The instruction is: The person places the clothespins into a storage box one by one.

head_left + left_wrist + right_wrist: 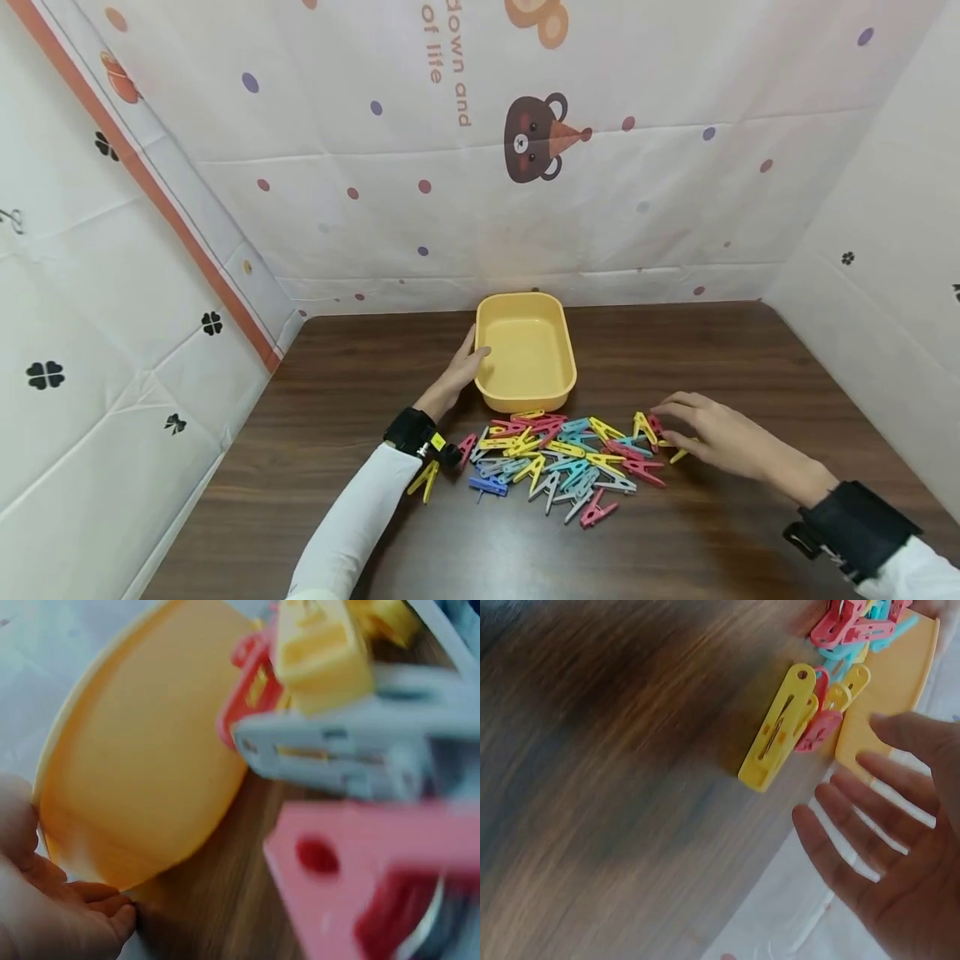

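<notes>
A yellow plastic tub [527, 350] stands on the dark wooden table, and it looks to have nothing in it. My left hand [463, 367] rests against its left wall with the thumb at the rim; the left wrist view shows the palm [52, 915] touching the tub [142, 772]. In front of the tub lies a pile of coloured clothespins [558, 462]. My right hand [678, 421] hovers at the pile's right end with fingers spread and holds nothing. In the right wrist view the spread fingers [870, 825] are beside a yellow clothespin [776, 727].
One yellow clothespin [423, 481] lies apart by my left wrist. Printed fabric walls [480, 167] close in the table at the back and on both sides. Bare table top [750, 350] stretches to the right of the tub.
</notes>
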`<state>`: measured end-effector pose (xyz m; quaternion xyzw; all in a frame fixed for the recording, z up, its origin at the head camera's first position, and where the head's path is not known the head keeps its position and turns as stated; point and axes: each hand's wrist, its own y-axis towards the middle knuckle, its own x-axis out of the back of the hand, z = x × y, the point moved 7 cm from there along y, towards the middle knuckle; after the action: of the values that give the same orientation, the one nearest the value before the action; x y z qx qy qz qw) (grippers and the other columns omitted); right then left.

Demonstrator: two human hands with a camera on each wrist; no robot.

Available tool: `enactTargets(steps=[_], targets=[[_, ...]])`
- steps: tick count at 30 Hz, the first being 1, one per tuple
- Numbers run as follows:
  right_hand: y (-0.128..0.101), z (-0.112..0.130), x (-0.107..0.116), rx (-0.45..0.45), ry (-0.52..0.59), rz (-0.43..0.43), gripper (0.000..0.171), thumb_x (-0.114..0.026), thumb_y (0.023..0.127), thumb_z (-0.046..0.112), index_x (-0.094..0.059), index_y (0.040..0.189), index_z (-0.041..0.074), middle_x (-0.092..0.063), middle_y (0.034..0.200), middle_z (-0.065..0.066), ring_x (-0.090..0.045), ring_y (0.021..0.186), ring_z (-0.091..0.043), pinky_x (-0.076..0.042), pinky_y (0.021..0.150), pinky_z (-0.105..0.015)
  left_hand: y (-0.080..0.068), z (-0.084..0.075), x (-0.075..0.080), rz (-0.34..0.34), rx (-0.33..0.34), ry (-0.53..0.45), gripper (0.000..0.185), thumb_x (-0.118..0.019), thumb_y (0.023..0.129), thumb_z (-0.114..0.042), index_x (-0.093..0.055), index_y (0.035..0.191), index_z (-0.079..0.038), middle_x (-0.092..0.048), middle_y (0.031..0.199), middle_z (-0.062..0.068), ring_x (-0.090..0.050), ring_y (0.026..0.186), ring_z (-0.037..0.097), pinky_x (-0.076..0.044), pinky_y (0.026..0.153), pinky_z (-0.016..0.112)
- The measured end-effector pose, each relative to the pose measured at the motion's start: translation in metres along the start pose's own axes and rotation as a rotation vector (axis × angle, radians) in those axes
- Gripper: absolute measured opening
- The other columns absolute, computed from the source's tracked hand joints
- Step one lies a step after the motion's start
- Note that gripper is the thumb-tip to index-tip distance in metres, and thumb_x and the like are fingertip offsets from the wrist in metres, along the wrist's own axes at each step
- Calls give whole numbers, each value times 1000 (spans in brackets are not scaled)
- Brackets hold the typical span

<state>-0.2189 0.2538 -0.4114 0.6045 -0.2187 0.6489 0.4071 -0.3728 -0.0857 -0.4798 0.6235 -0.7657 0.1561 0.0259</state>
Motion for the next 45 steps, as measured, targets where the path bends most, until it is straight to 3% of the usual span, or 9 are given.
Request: enactTargets(steps=[6,12,16,24,30,35,39,42,45], targets=[[16,-4,-4,-129,22,-18,35,-75,93,24,-72,119,0,-71,107,-10,-71,90,-21,-61,78,-45,-1,-2,-2,33,22,-44,73,-42,108,-38,-1,167,-23,-3,174,6,-4,161,28,-10,128,55],[24,-2,-19,-197,56,65,35,-77,91,32,-75,112,4,-71,97,-4,-59,73,-6,-55,62,-28,-5,2,-7,66,25,-19,74,-39,108,-43,2,166,-22,0,174,7,-1,161,29,-6,128,58],[24,1,-24,-188,67,81,26,-79,89,25,-76,105,6,-70,92,-1,-53,69,-3,-49,59,-21,-6,6,-9,63,40,-45,74,-37,108,-47,1,166,-23,0,174,7,-1,161,28,-7,128,58],[26,-3,-29,-210,42,70,26,-80,85,9,-75,110,2,-73,88,-3,-53,67,-5,-50,57,-23,-7,7,-9,62,35,-92,71,-30,109,-50,0,166,-22,1,174,7,1,161,28,-5,127,59],[43,-5,-12,-231,129,40,33,-75,87,0,-69,118,-8,-67,82,-3,-51,64,-6,-45,53,-21,-5,6,-8,63,25,-88,71,-31,109,-50,0,166,-21,1,174,7,1,161,29,-5,127,60],[82,-6,24,-179,152,-55,44,-69,87,-3,-60,127,-16,-60,80,-6,-48,65,-11,-41,55,-24,-5,6,-9,67,26,-89,72,-31,110,-50,1,166,-21,1,174,6,2,161,29,-5,127,59],[137,1,52,-121,98,-129,35,-67,88,-1,-64,120,-13,-63,83,-15,-51,67,-18,-43,60,-31,-5,7,-8,68,20,-88,71,-30,110,-50,1,166,-21,2,174,6,2,161,29,-5,127,59],[189,11,62,-80,68,-125,27,-64,92,1,-65,115,-12,-64,85,-20,-53,69,-24,-44,62,-36,-5,6,-6,71,14,-86,71,-31,110,-51,2,166,-22,2,174,7,3,161,29,-4,127,59],[236,14,55,-105,52,-50,33,-62,95,5,-63,124,-11,-68,98,-25,-63,81,-34,-52,73,-43,-5,7,-8,72,10,-83,71,-29,111,-49,4,166,-20,3,174,8,3,161,30,-4,127,60]])
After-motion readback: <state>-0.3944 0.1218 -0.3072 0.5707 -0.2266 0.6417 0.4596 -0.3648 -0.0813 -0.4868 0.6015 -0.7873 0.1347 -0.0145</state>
